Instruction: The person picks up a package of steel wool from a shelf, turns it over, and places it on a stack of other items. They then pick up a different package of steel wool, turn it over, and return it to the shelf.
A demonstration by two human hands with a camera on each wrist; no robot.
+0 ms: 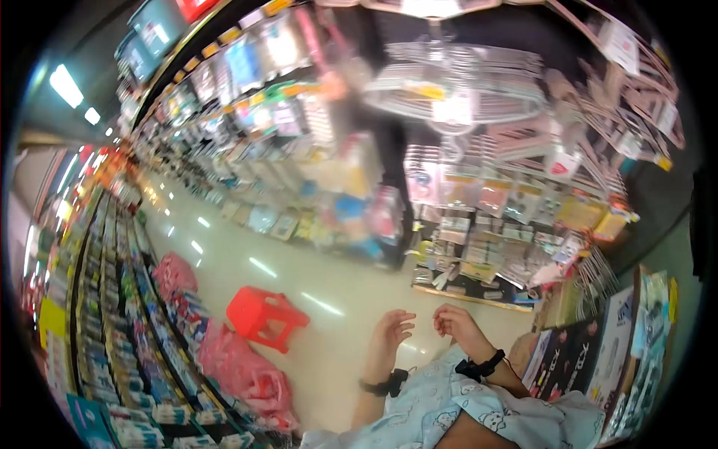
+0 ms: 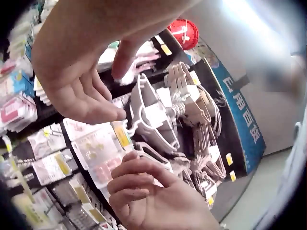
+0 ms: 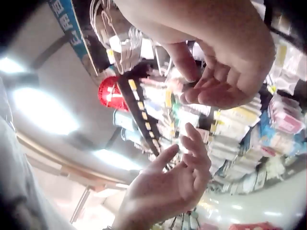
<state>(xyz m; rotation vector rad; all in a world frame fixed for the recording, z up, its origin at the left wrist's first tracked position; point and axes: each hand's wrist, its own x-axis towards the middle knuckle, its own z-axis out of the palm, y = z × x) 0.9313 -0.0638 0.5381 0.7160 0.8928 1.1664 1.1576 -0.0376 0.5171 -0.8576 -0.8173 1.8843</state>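
Both hands are raised in front of the body, apart from each other, with loosely bent fingers and nothing in them. The left hand [image 1: 387,334] is above the floor in the head view. Just to its right is the right hand [image 1: 462,329], its fingers turned towards the left one. In the left wrist view the left hand [image 2: 79,79] overlaps the shelf goods from above, and the right hand [image 2: 153,196] appears below. White clothes hangers [image 2: 151,115] hang on the rack behind them. From the right wrist, the right hand [image 3: 225,67] faces the left hand [image 3: 168,187].
Shop shelving with packaged goods [image 1: 299,172] runs along the far side; more hangers [image 1: 464,78] hang at upper right. A red plastic stool [image 1: 265,318] stands on the aisle floor [image 1: 329,288]. Pink bags [image 1: 243,367] lie by the left shelves. Boxes [image 1: 583,352] stand at right.
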